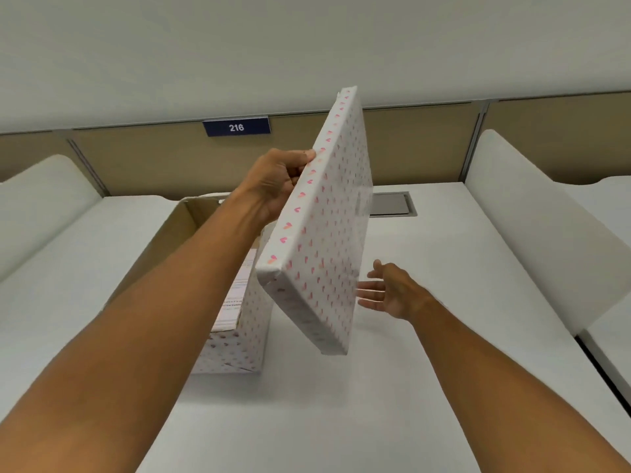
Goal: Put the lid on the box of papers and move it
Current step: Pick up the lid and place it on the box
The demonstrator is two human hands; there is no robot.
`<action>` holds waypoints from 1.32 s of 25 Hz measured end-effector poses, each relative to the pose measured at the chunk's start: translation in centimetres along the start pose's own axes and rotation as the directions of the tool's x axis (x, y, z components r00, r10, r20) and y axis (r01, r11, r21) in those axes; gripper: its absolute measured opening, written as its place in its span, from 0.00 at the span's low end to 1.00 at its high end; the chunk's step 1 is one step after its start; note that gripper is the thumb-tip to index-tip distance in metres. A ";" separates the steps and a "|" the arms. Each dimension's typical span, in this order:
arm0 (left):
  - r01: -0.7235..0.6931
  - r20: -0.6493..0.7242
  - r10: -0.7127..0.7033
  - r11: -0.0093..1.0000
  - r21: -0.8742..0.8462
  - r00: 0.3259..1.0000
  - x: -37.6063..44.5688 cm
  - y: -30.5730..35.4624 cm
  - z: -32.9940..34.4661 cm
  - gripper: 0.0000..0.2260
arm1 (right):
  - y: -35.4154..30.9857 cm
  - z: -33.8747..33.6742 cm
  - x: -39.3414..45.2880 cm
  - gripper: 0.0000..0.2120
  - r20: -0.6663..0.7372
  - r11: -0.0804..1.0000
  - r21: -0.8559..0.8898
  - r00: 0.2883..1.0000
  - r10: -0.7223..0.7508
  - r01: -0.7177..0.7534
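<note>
While my left hand (278, 180) has the lid (324, 227) pinched along its long edge, thumb on top and the other fingers tucked behind it, the thing hangs up in the air over the desk (426, 336), tilted steeply on edge so I'm looking at its patterned top. It's white with little pink hearts all over, and it touches neither the desk nor the box.

My right hand (387, 293) is open, fingers spread, palm turned toward the lid's lower right edge. It's just beside that edge, but I can't tell if the fingertips actually touch it. It's not gripping anything.

The box (239, 339) sits on the desk to the left, below and behind the lid, partly hidden by my left forearm. Same heart pattern on the outside, plain brown cardboard on the inside, top still open. I can see a stack of papers (235, 295) in it, with some print I can't read.

Further back there's a grey flap (392, 204) set into the desk, a tan partition (153, 158) behind that, and a blue sign (236, 127) on it that reads 216. White dividers (532, 213) stand on both sides.
</note>
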State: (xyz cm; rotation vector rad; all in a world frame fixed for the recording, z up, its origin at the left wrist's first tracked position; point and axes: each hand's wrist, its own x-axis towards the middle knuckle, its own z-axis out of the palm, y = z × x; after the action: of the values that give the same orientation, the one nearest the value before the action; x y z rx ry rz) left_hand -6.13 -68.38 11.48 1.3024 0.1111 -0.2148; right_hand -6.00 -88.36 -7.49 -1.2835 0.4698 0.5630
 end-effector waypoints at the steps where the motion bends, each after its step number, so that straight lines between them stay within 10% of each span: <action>1: -0.007 -0.010 0.007 1.000 -0.014 1.000 -0.4 0.3 -1.0 0.10 | -0.2 1.0 0.0 0.19 0.022 0.999 0.007 0.999 -0.035 0.035; 12: -0.087 -0.182 0.094 0.995 0.046 0.979 -4.7 1.6 -9.1 0.08 | -3.4 8.5 0.0 0.13 -0.021 0.965 -0.086 0.968 -0.251 0.249; 17: -0.086 -0.100 0.073 0.987 -0.137 0.992 -5.3 2.5 -10.2 0.09 | -0.9 11.2 -0.2 0.14 0.066 0.989 -0.134 0.996 -0.055 0.063; 22: -0.035 -0.015 0.033 0.976 -0.213 0.999 -4.8 3.1 -14.6 0.09 | -1.1 13.0 -0.9 0.15 0.035 0.982 -0.093 0.986 -0.163 0.166; 33: -0.096 -0.196 0.203 0.888 0.450 0.959 -2.8 4.3 -29.0 0.02 | -5.5 18.1 -2.9 0.15 -0.250 0.882 -0.385 0.890 -0.382 0.271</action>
State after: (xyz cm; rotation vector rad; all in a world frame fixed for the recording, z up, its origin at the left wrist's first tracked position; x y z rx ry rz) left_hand -6.73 -39.09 8.48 1.7782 0.1717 0.0591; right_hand -4.51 -72.10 2.48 -1.7624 0.4144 0.1425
